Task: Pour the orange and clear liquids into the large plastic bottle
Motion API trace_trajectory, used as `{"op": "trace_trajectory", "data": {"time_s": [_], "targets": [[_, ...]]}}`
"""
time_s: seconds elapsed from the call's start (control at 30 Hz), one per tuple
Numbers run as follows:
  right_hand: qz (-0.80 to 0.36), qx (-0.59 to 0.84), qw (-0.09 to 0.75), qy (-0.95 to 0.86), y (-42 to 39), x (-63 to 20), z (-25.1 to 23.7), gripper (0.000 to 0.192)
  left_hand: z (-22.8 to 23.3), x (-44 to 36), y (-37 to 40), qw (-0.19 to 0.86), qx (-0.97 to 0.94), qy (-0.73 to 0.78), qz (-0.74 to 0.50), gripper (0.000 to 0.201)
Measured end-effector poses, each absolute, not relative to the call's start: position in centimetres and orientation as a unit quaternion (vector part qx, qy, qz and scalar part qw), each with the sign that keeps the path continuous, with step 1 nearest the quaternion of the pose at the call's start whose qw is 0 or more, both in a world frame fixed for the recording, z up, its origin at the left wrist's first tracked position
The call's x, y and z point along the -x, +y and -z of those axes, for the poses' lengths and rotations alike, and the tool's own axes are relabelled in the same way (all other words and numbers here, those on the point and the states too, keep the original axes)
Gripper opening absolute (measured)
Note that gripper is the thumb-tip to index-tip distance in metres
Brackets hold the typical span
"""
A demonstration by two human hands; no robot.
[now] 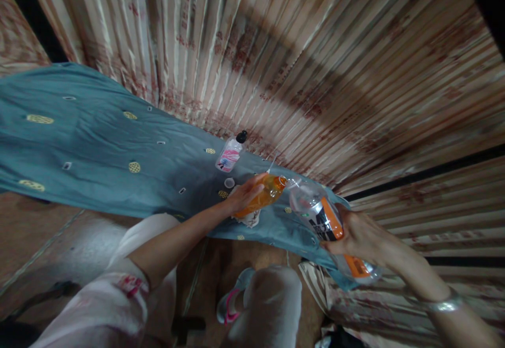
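Observation:
My left hand (245,194) grips a small bottle filled with orange liquid (266,194), held over a table covered by a blue cloth (98,148). My right hand (357,237) holds a larger clear bottle (321,216) with an orange and black label, tilted so that its mouth meets the mouth of the small bottle. A little orange liquid sits in the large bottle's lower end (357,266). A crumpled white tissue (248,219) lies under my left hand.
A small clear bottle with a black cap and pink label (230,153) stands on the cloth near a small round cap (229,182). A pleated striped curtain (315,63) hangs behind the table. My knees and a pink shoe (229,306) are below.

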State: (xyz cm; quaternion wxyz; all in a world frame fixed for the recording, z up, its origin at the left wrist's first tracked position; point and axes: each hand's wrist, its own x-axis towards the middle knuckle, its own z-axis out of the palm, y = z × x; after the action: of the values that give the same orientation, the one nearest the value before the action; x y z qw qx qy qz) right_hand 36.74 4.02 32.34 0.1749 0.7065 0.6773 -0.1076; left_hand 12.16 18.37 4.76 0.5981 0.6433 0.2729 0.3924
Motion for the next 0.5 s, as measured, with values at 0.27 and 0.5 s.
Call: {"op": "trace_trajectory", "data": {"time_s": [0.27,0.5], "targets": [[0.122,-0.704,0.160,0.681,4.06,-36.70,-32.58,0.046,-5.17,-12.07,18.24,0.602,-0.638,0.264,-0.401,0.095],[0.105,-0.712,0.165,0.675,4.03,-36.49,-32.52,0.048,-5.36,-11.97,17.98,0.605,-0.637,0.268,-0.395,0.099]]}}
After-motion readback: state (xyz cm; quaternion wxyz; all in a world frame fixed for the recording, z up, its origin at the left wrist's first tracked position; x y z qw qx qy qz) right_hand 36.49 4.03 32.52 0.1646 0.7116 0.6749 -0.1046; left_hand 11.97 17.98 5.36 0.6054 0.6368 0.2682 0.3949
